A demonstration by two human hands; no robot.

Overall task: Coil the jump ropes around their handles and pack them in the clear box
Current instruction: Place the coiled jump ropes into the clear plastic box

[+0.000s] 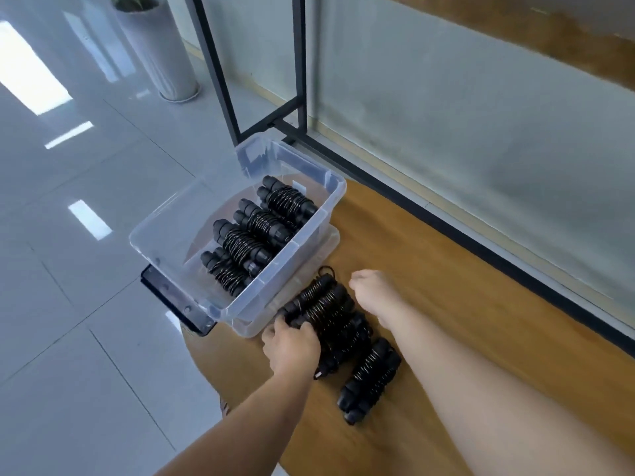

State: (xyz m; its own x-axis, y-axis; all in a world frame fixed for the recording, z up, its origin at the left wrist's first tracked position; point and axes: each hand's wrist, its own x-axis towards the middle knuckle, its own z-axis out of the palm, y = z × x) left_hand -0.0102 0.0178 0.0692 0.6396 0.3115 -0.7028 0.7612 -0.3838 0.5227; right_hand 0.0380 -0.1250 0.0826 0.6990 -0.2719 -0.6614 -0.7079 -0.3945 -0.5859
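Observation:
A clear plastic box [295,255] stands on its lid at the table's left edge and holds several black jump ropes [245,247] coiled round their handles. Several more coiled ropes [330,310] lie side by side on the wood just right of the box. My left hand [292,345] grips the near end of that cluster, fingers curled over the handles. My right hand [372,292] hovers at the cluster's far right side with its fingers curled under; what they touch is hidden. One coiled rope [371,376] lies apart, nearer to me.
The round wooden table [446,269] overhangs a glossy tiled floor on the left. A black metal frame [299,80] and a glass wall run along the far right. A white planter [161,53] stands on the floor behind. A black bracket [175,300] sticks out under the box.

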